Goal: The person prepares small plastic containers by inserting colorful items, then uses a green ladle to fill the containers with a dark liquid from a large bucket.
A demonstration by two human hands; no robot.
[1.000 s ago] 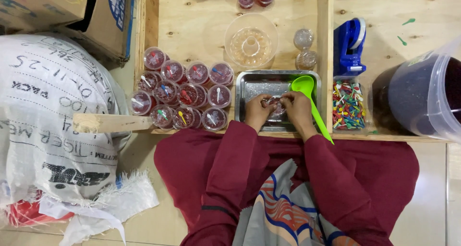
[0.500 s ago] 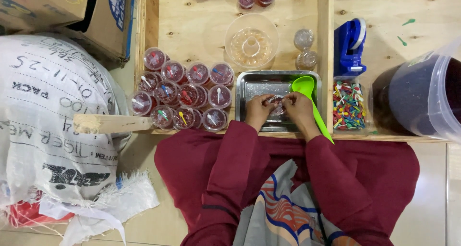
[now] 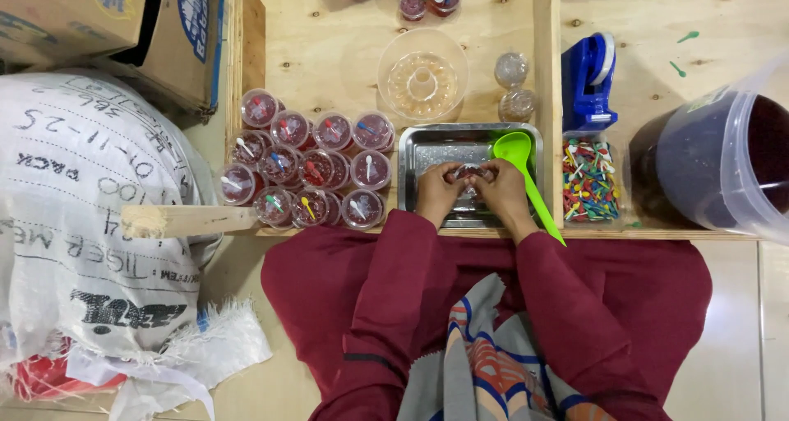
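Note:
My left hand [image 3: 438, 192] and my right hand [image 3: 501, 191] meet over a shallow steel tray [image 3: 419, 145], both closed around one small clear lidded cup [image 3: 469, 174] between the fingertips. A green plastic ladle [image 3: 519, 162] lies slanted across the tray's right side, its handle passing under my right wrist. To the left of the tray stand several sealed cups of dark red filling [image 3: 312, 170], each with a small coloured spoon on its lid.
A clear bowl [image 3: 422, 74] and two small empty cups [image 3: 513, 88] sit behind the tray. A box of coloured little spoons [image 3: 588, 182], a blue tape dispenser [image 3: 588, 80] and a big bucket of dark liquid [image 3: 715, 162] stand right. A white sack [image 3: 74, 224] and cardboard boxes [image 3: 99, 18] fill the left.
Both hands stay on the small cup over the tray, with only slight finger movement. Everything else is where it was.

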